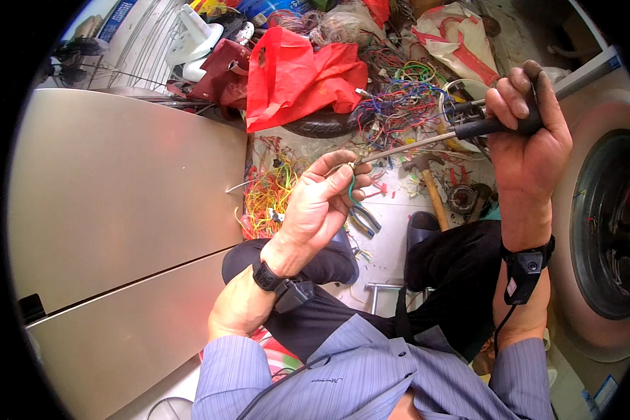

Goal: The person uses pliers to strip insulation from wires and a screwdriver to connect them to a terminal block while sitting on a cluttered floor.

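Note:
My right hand [521, 129] grips the black handle of a long screwdriver [416, 143], raised at the right. Its steel shaft runs down-left to a small pale connector [351, 165] pinched in my left hand [325, 192], where the tip's exact contact is hard to make out. A green wire [352, 189] hangs from the connector. Beyond my left hand, pliers with dark and yellow handles [366, 220] lie on the tiled floor [392, 252]. A hammer with a wooden handle [435, 199] lies farther right, beside a round metal part [462, 199].
A silver appliance [119, 182] stands at left, a washing machine [577, 168] at right. Tangled coloured wires [399, 98], a yellow wire pile [266, 196], red bags [294, 77] and a tyre [315, 124] crowd the back. My slippered feet [421, 231] flank a metal-framed stool [385, 287].

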### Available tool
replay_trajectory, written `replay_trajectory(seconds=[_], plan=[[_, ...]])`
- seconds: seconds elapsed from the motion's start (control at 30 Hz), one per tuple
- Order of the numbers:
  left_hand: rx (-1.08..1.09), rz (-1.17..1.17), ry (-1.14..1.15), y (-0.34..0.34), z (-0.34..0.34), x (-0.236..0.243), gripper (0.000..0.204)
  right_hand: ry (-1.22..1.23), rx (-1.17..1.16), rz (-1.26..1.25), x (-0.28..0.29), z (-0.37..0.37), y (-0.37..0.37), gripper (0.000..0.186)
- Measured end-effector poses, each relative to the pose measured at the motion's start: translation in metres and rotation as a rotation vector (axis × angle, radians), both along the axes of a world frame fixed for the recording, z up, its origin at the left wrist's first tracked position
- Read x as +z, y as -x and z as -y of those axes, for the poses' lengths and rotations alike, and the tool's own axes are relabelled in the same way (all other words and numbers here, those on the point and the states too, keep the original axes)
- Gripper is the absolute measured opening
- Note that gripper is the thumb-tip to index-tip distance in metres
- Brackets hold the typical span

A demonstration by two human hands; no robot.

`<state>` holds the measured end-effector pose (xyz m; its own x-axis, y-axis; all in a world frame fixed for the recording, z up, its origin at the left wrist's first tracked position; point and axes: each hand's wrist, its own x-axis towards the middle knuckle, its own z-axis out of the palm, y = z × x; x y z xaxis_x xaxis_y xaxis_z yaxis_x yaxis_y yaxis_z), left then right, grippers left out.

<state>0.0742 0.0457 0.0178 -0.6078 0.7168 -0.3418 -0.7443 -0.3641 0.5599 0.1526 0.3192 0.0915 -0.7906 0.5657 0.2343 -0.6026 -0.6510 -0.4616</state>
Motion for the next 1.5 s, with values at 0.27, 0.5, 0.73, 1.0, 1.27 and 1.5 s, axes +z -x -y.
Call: replay_trajectory(seconds=[0.27, 0.5, 0.73, 1.0, 1.27, 1.5], plan=[[0.002, 0.014, 0.033, -0.002, 0.000, 0.007, 0.020, -0.055, -0.002, 0.005, 0.000, -0.001, -0.002, 0.025], [0.024, 0.018, 0.066, -0.002, 0.001, 0.005, 0.017, -0.043, 0.007, -0.002, -0.001, 0.000, -0.002, 0.024], [0.021, 0.017, 0.057, -0.002, 0.001, 0.004, 0.017, -0.024, -0.006, 0.001, -0.001, -0.001, -0.002, 0.023], [0.014, 0.029, 0.061, -0.006, 0.000, 0.008, 0.018, -0.020, 0.005, 0.012, -0.001, -0.003, -0.001, 0.022], [0.051, -0.076, 0.060, -0.003, 0.002, 0.010, 0.018, -0.127, 0.002, -0.024, -0.007, -0.005, -0.003, 0.025], [0.156, -0.364, 0.137, 0.003, 0.006, 0.006, 0.017, -0.260, -0.181, 0.260, -0.005, 0.012, -0.002, 0.023]])
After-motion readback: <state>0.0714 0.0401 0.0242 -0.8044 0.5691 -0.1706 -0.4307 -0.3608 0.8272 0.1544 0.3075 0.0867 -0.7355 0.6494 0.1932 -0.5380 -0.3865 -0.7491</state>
